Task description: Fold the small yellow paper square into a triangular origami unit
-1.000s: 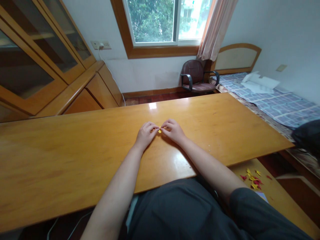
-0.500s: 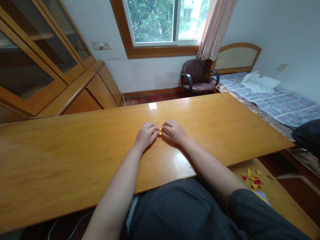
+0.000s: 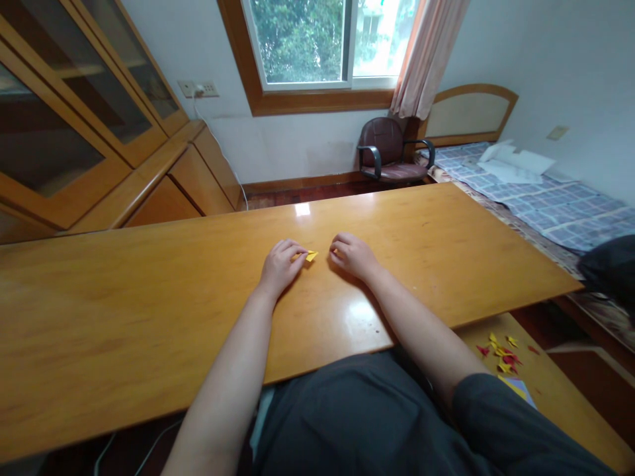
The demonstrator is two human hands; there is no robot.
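Between the thumb and forefinger of my left hand is a small piece of yellow folded paper, its pointed flaps sticking out to the right. It is held just over the wooden table. A short gap separates the paper from my right hand. That hand's fingers are curled in toward the thumb, and nothing shows in them.
Low on the right, a lower wooden surface bears several red and yellow folded paper pieces and a stack of coloured paper. Beyond the table stand an armchair, a bed and a glass-door cabinet.
My hands have moved apart. The right one has let go of the yellow folded paper and shifted right. My left hand has drawn slightly left with the paper, which now shows more fully.
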